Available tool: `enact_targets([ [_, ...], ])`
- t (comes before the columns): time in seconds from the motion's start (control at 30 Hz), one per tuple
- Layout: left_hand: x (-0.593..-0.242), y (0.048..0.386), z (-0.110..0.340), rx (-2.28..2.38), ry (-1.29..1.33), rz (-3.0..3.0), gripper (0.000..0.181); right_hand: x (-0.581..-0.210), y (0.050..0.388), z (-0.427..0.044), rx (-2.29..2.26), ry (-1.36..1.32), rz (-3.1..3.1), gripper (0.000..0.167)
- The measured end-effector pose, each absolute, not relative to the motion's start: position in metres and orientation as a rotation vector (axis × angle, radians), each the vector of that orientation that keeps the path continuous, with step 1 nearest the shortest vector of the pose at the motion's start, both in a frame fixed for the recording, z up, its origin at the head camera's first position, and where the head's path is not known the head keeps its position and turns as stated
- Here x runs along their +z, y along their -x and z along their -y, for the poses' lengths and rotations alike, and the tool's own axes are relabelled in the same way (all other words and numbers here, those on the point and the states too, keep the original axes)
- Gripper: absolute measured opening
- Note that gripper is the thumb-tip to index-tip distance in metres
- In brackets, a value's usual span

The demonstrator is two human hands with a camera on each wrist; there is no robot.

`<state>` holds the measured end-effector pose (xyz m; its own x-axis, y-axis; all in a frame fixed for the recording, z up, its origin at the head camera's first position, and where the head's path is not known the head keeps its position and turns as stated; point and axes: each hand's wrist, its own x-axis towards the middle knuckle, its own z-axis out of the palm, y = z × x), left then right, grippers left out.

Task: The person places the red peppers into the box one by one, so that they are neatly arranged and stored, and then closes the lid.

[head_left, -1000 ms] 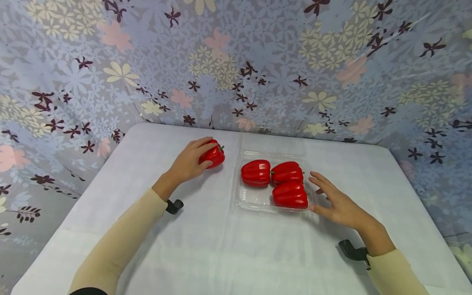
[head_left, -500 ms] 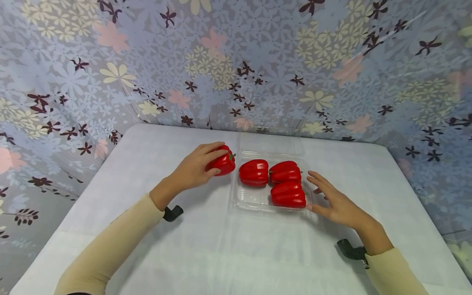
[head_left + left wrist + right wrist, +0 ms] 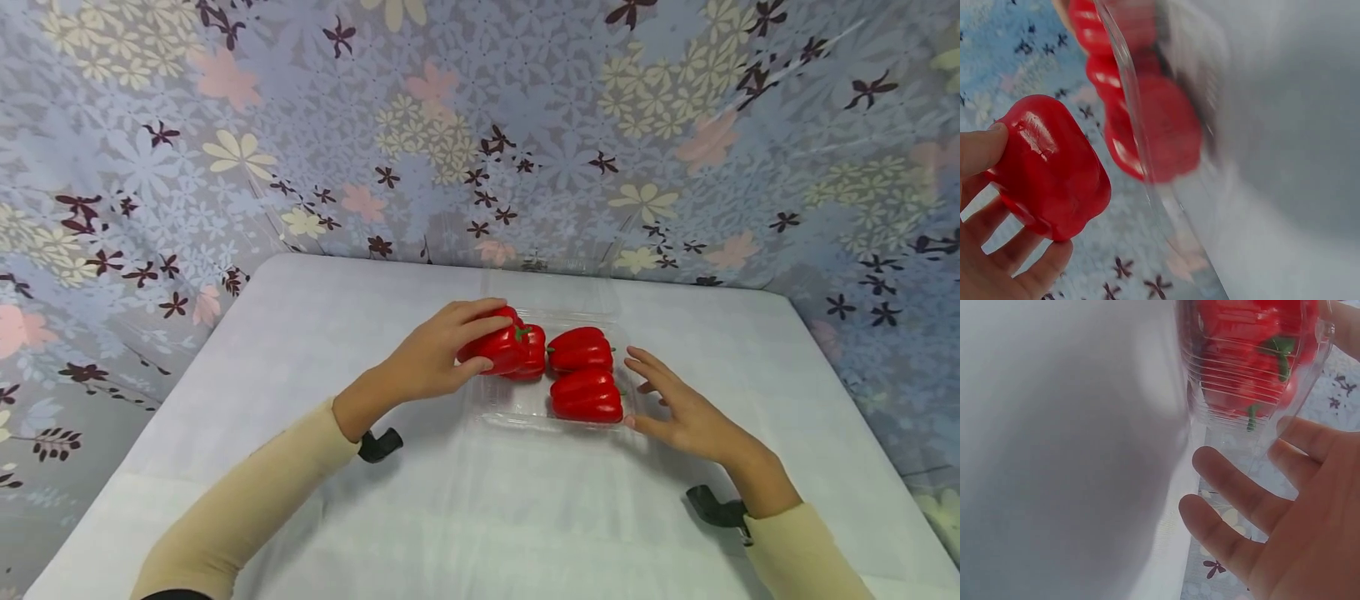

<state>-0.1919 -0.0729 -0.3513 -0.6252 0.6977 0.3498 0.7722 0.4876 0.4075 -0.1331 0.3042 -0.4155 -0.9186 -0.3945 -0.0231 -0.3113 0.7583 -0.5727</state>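
The left hand (image 3: 432,352) grips a red pepper (image 3: 501,346) with a green stem, held over the left edge of a clear plastic box (image 3: 517,404). Behind it, partly covered, a second pepper (image 3: 535,354) lies in the box. Two more peppers (image 3: 581,350) lie at the box's right side, one in front of the other. In the left wrist view the held pepper (image 3: 1054,169) is pinched between thumb and fingers, apart from the box wall. The right hand (image 3: 686,418) has its fingers spread at the box's right side, thumb near the front corner; the right wrist view shows this hand (image 3: 1297,512) holding nothing.
The box's clear lid (image 3: 551,292) lies folded back towards the floral cloth (image 3: 450,125) behind the white table (image 3: 360,517). Dark wrist-mounted pieces (image 3: 716,508) stick out below both hands.
The left hand has moved right with its pepper, from the table beside the box to over the box's left part. The right hand has stayed nearly still.
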Motion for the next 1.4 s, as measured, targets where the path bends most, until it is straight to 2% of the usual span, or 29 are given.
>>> enact_targets([
  [0.37, -0.357, 0.178, 0.046, -0.772, 1.511, 2.474, 0.054, -0.414, 0.135, -0.306, -0.878, 0.56, -2.808, 0.086],
  [1.4, -0.369, 0.175, 0.045, -0.599, 1.497, 2.627, 0.053, -0.419, 0.132, -0.304, -0.878, 0.56, -2.821, 0.087],
])
